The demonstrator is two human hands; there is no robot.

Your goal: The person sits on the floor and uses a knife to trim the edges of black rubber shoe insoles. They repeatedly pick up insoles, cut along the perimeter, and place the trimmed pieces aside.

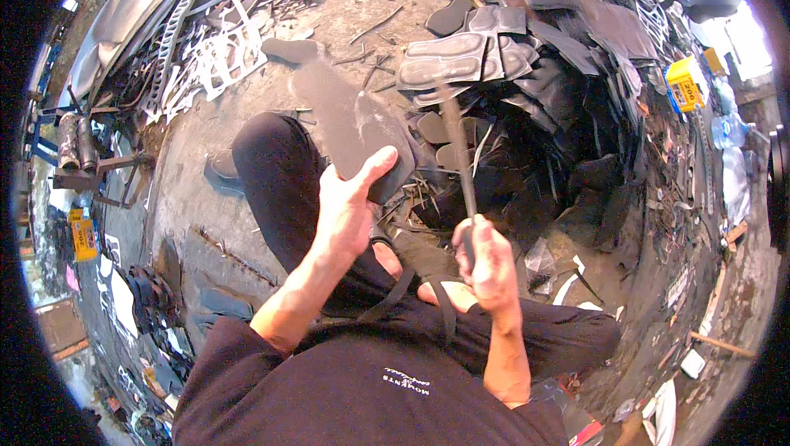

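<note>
My left hand (352,209) grips the near end of a dark grey shoe sole (341,109), thumb on top. The sole is long and flat, tilted away from me above my left knee, its far end slightly blurred. In my right hand (489,269) is the handle of a long, narrow knife (462,154). Its blade points away from me, smeared by motion, and stands apart from the sole to its right. A dark sole-shaped piece (290,51) lies beyond the held one.
To the right rises a heap of black sheets (568,92), with moulded sole sheets (465,51) on its far side. White cut-out scraps (218,55) lie far left. Yellow-and-blue containers (685,85) stand around. Loose dark soles (222,170) lie beside my left knee.
</note>
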